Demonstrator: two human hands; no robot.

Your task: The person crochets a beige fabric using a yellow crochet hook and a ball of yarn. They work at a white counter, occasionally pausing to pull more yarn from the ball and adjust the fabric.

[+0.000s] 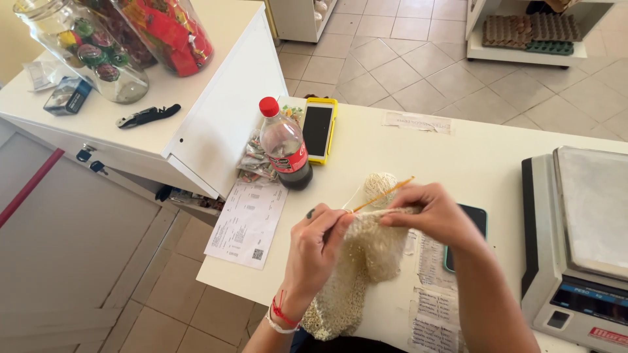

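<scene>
My left hand (318,245) grips the near end of an orange knitting needle (386,192) and the edge of a cream knitted piece (356,274) that hangs off the counter's front. My right hand (433,212) pinches the top edge of the knitting by the needle. A small ball of cream yarn (379,184) lies just behind the hands on the white counter (471,157), a strand running to the work.
A dark soda bottle with a red cap (285,147), a phone in a yellow case (318,129), a printed receipt (248,222), a second dark phone (475,222) and a weighing scale (579,242) share the counter. Candy jars (124,46) stand on a white cabinet at left.
</scene>
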